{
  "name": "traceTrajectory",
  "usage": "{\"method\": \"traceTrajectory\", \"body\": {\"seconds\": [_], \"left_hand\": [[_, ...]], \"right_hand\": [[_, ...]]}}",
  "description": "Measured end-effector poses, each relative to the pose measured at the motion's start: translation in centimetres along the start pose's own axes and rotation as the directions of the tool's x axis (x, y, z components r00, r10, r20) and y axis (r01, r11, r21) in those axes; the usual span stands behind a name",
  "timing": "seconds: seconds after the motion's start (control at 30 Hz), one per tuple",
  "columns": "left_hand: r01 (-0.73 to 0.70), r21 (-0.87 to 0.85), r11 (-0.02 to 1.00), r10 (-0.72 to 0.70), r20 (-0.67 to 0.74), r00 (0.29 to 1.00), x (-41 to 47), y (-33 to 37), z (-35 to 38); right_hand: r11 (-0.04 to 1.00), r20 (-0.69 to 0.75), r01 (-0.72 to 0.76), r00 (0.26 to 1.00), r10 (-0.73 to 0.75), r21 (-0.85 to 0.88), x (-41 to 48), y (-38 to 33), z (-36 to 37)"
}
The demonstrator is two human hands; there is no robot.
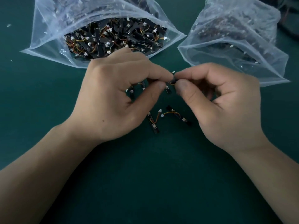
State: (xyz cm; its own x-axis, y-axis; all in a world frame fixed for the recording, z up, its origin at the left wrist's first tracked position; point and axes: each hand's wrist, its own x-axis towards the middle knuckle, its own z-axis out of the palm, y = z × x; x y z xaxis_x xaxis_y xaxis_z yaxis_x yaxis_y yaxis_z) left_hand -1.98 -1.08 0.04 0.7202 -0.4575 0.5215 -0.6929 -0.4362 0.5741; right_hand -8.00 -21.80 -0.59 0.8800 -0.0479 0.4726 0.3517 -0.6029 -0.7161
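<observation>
My left hand (pixel 116 94) and my right hand (pixel 223 101) meet fingertip to fingertip above the green table. Between them they pinch a small black circuit strip (pixel 172 80) with a white connector and a short orange wire. Under the left hand's fingers several more black strips (pixel 131 92) are partly hidden; whether the hand holds them or they lie on the table I cannot tell. Below the hands, two black strips joined by an orange-yellow wire (pixel 168 118) lie on the table.
An open clear plastic bag (pixel 48 46) full of black strips, white connectors and wires lies at the back left. A second clear bag (pixel 265 68) with dark parts lies at the back right. Small white scraps (pixel 8 25) dot the green table (pixel 145 183) at the far left.
</observation>
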Motion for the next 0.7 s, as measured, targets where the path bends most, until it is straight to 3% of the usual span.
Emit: {"method": "traceTrajectory", "body": {"seconds": [0.27,0.4,0.57,0.7], "left_hand": [[-0.038,-0.117,0.992,0.038,-0.003,0.999,0.3,-0.3,0.1],[-0.024,-0.101,0.995,0.020,-0.036,0.999,0.3,-0.4,0.2],[0.020,-0.084,0.996,-0.025,-0.061,0.998,0.3,-0.8,-0.2],[0.015,-0.060,0.998,-0.017,-0.027,1.000,0.2,-0.6,-0.3]], "right_hand": [[0.999,0.101,0.036,0.994,-0.039,0.032,0.2,-0.8,0.0],[0.997,0.123,0.043,0.992,-0.035,-0.064,0.7,0.1,-0.8],[0.982,0.330,0.061,0.944,0.001,-0.180,1.5,1.6,-3.1],[0.954,0.368,0.046,0.927,0.069,-0.296,1.6,1.9,-3.2]]}}
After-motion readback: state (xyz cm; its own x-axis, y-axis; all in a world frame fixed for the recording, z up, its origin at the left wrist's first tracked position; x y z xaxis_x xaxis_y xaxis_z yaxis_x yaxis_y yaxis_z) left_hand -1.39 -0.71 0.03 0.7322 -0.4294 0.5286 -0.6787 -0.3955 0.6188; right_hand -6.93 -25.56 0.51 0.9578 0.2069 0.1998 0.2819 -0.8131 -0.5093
